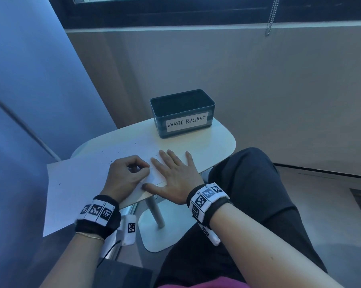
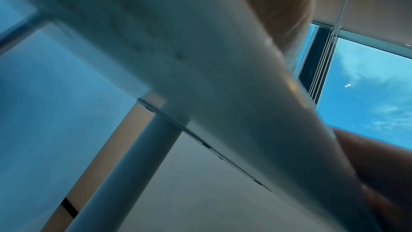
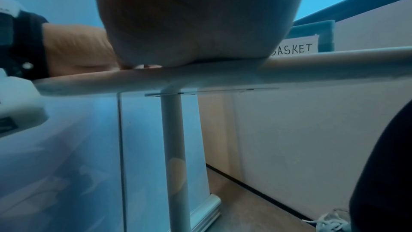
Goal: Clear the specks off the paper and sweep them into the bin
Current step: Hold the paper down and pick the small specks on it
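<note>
- The paper (image 1: 79, 183) lies across the left part of the small white table (image 1: 212, 146), its left and near edges hanging well past the table's left edge.
- Dark specks (image 1: 113, 156) are scattered over the far part of the sheet, toward the table's far-left edge.
- The left hand (image 1: 126, 175) rests on the paper near the table's near edge with its fingers curled in; it seems to pinch a small white object between thumb and fingertips, though the head view is too small to say what it is.
- The right hand (image 1: 175, 173) lies flat, palm down, fingers straight and spread, just beside the left hand, pressing on the paper's right edge and the table's near edge.
- From the right wrist view, the heel of the right hand (image 3: 200, 24) sits on the table rim (image 3: 245, 73).
- The bin (image 1: 182, 113), a dark open box labelled "WASTE BASKET", stands at the table's far edge, apart from both hands.
</note>
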